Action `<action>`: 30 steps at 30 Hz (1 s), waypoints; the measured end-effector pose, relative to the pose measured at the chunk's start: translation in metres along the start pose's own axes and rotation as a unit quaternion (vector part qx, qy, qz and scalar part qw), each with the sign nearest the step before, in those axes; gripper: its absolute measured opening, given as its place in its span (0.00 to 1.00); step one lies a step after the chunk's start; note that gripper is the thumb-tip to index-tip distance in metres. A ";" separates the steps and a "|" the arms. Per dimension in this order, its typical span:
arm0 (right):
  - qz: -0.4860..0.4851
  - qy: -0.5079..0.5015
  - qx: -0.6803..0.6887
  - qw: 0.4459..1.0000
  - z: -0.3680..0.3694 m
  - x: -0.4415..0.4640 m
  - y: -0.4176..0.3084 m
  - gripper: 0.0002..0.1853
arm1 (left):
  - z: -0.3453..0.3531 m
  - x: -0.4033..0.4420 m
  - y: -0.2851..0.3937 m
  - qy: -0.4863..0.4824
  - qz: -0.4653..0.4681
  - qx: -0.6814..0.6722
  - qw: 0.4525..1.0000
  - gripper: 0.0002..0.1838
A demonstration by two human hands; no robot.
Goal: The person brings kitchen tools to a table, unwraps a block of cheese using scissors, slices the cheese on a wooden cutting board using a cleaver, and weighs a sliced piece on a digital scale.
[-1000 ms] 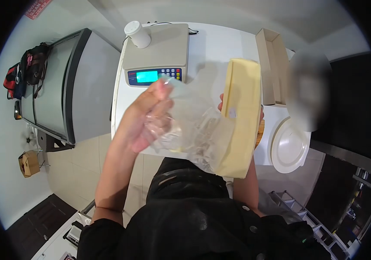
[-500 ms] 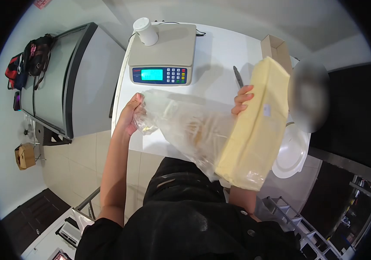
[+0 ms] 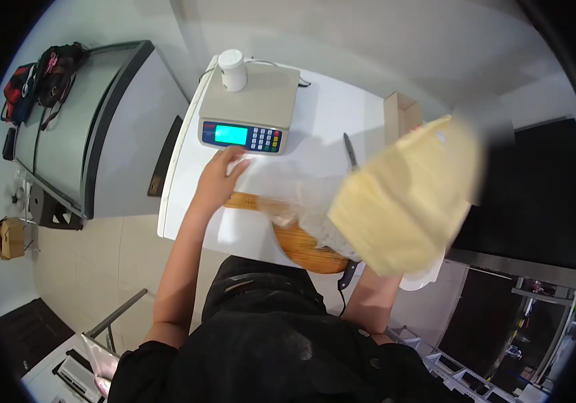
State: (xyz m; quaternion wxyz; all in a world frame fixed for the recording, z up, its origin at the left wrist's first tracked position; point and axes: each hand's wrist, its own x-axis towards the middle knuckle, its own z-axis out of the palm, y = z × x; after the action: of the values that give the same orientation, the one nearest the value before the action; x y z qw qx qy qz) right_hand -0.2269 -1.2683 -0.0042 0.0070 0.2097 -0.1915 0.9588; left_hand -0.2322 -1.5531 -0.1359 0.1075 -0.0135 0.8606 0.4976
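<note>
My left hand (image 3: 219, 176) is just in front of the scale (image 3: 251, 101), its fingers apart and holding nothing. A large pale yellow block (image 3: 405, 201), blurred by motion, is raised at the right above my right forearm. My right hand is hidden behind the block. A crumpled clear plastic bag (image 3: 311, 208) hangs from the block's left side, over a round wooden board (image 3: 301, 248) with a handle. A white lidded cup (image 3: 233, 70) stands on the scale, whose display is lit.
A knife (image 3: 350, 149) lies on the white table (image 3: 194, 161). An open cardboard box (image 3: 402, 114) is at the back right. A black handle (image 3: 348, 274) sticks out at the front edge beside the board. Part of a white plate (image 3: 426, 275) shows under the block.
My left hand has let go of the plastic bag and opened. The yellow block has turned and tilted, and the bag has dropped toward it. The wooden board has come into view.
</note>
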 end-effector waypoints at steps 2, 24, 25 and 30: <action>-0.047 0.044 -0.015 0.998 0.023 0.006 0.002 0.28 | 0.001 -0.009 0.055 0.034 0.206 -0.058 0.976 0.22; -0.204 0.302 -0.174 0.915 -0.009 0.034 -0.009 0.29 | -0.071 -0.111 0.134 -0.174 0.250 -0.092 0.948 0.11; -0.195 0.310 -0.174 0.914 -0.013 0.030 -0.009 0.29 | -0.087 -0.119 0.123 -0.146 0.185 -0.147 0.961 0.12; -0.010 0.348 -0.273 0.897 -0.028 0.018 -0.009 0.29 | -0.124 -0.140 0.055 0.007 0.017 -0.321 0.947 0.15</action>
State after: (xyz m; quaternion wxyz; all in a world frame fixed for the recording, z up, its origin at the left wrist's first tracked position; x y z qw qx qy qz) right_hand -0.2538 -1.2504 -0.0171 0.1401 -0.1458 -0.4287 0.8806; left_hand -0.1239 -1.6433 -0.0012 0.0830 -0.0362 0.6561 0.7492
